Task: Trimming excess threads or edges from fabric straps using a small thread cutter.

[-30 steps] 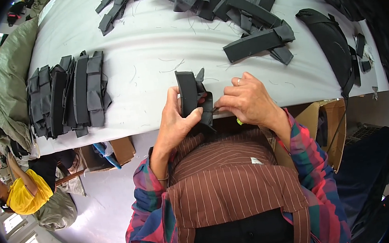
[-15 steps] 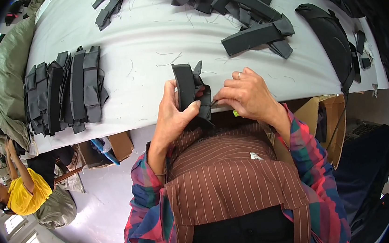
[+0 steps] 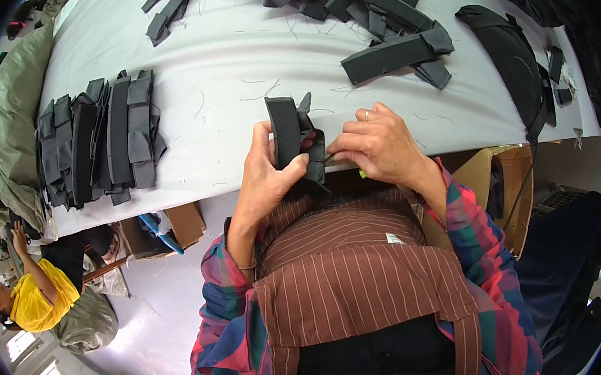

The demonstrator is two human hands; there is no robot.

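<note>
Co-worker's hand (image 3: 20, 240) shifted, left of table (image 3: 217, 148). Your left hand (image 3: 267, 180) pinches black strip (image 3: 284, 135) at table's near edge; right hand (image 3: 380, 147) curls round green thing (image 3: 363, 174). Likely detail work; next calls for steady hold.

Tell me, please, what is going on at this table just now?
A person's left hand holds a dark cloth strip at the near edge of the white table. The right hand is beside it, fingertips close to its lower part; exactly what they pinch is unclear. Similar strips lie in a row on the left and a loose pile farther back. Another person in yellow is off to the left.
</note>
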